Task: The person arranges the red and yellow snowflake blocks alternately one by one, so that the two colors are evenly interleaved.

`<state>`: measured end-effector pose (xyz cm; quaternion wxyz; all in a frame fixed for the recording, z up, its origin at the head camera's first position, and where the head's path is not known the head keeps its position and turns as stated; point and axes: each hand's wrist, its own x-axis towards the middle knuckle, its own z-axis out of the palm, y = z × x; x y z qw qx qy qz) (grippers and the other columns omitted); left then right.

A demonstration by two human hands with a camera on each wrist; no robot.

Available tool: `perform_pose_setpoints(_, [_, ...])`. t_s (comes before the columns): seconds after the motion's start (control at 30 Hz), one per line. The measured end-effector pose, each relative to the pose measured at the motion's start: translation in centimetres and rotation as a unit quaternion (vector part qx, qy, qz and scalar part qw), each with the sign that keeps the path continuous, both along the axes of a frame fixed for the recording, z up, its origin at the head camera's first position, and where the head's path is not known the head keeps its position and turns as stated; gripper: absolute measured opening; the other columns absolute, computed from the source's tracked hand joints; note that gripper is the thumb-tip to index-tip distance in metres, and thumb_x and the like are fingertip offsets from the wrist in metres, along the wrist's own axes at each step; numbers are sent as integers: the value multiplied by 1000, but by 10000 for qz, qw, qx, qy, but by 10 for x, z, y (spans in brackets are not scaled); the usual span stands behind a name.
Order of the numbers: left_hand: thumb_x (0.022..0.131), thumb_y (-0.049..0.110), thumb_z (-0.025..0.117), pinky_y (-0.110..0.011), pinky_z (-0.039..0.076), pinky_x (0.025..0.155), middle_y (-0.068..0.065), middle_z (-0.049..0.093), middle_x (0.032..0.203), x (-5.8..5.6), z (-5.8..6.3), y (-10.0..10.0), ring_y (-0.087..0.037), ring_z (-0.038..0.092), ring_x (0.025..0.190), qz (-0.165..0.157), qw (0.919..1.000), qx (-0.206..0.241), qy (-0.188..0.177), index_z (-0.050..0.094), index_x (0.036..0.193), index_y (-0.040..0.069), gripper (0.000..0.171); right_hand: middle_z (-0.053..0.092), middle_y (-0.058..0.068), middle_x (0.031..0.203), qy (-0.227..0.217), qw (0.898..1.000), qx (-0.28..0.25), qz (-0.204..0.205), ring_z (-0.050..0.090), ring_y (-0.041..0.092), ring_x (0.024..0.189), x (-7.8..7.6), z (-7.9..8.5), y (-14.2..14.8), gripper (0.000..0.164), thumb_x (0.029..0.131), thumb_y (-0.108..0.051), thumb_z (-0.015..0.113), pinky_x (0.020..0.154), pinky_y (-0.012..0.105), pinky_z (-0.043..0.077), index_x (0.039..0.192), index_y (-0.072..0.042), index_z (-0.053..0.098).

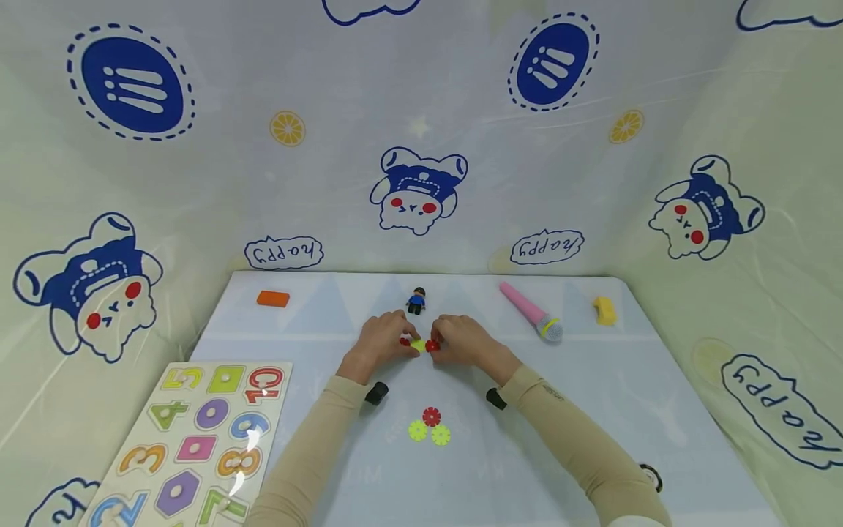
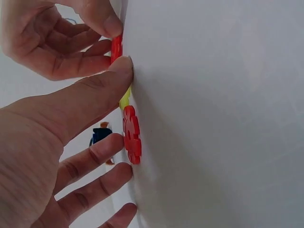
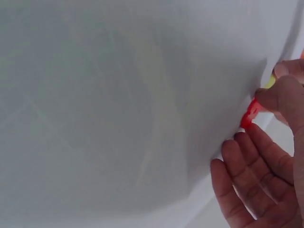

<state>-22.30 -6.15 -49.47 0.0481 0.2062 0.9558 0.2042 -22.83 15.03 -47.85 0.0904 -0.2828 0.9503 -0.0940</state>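
At the middle of the table in the head view, my left hand (image 1: 380, 339) pinches a yellow-green notched plastic disc (image 1: 418, 345) between thumb and finger. Facing it, my right hand (image 1: 466, 341) pinches a red notched disc (image 1: 432, 346), which meets the yellow-green one edge to edge. Another red disc (image 2: 132, 135) sits at the yellow-green disc's other side, close by my left fingertips in the left wrist view. Thumb and fingers partly cover the middle disc. Nearer me, a red disc (image 1: 431, 416) and two yellow-green discs (image 1: 418, 430) lie together in a small triangle.
Beyond the hands stands a small toy figure (image 1: 416, 301) in blue. An orange block (image 1: 273, 298) lies back left; a pink toy microphone (image 1: 532, 312) and a yellow block (image 1: 604, 311) lie back right. At the left is a number-and-shape puzzle board (image 1: 197, 428).
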Motion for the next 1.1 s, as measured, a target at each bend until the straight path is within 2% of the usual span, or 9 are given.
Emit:
perform_pose_setpoints(0.13, [88,34,94,-38,51,83,-1,69,106,0,0,0,-17,59,89,4,10000,-34,26,88,110,23,26,69,-1,96,-160,9996,-198,-110,60,13,83,0,3,3,27,90,-24,91,85,31,58,107,-10,76])
perform_pose_setpoints(0.4, [88,35,94,-36,51,81,-1,70,106,0,-2,-2,-17,60,89,5,9999,-53,94,88,109,22,26,73,-2,98,-227,9983,-539,78,63,9,83,-1,-1,8,23,94,-25,88,80,26,56,112,-13,82])
perform_pose_setpoints(0.67, [88,36,93,-37,51,81,-1,69,107,1,-1,-2,-17,57,88,-114,9999,-68,81,86,115,21,31,75,-3,97,-373,9968,-689,-177,63,9,82,1,-5,11,27,94,-25,89,81,28,56,117,-12,82])
perform_pose_setpoints(0.77, [88,38,93,-40,52,85,-2,69,110,2,0,-1,-18,57,91,-147,9998,-130,37,84,119,20,36,76,-3,99,-426,9961,-729,-254,63,9,83,3,-5,12,32,94,-26,88,83,29,56,122,-11,82])
perform_pose_setpoints(0.97, [88,42,92,-49,56,102,-6,73,121,1,-3,5,-26,67,112,-283,9995,-41,111,76,129,16,52,79,0,107,-483,9943,-814,-481,64,10,87,11,-1,16,46,92,-24,90,86,30,58,133,-8,77])
perform_pose_setpoints(1.1, [89,41,92,-51,54,104,-6,73,120,0,-6,16,-28,66,115,-408,9989,82,218,77,128,15,49,78,0,109,-530,9930,-879,-591,66,12,90,19,-1,22,49,90,-24,92,88,33,58,134,-8,77])
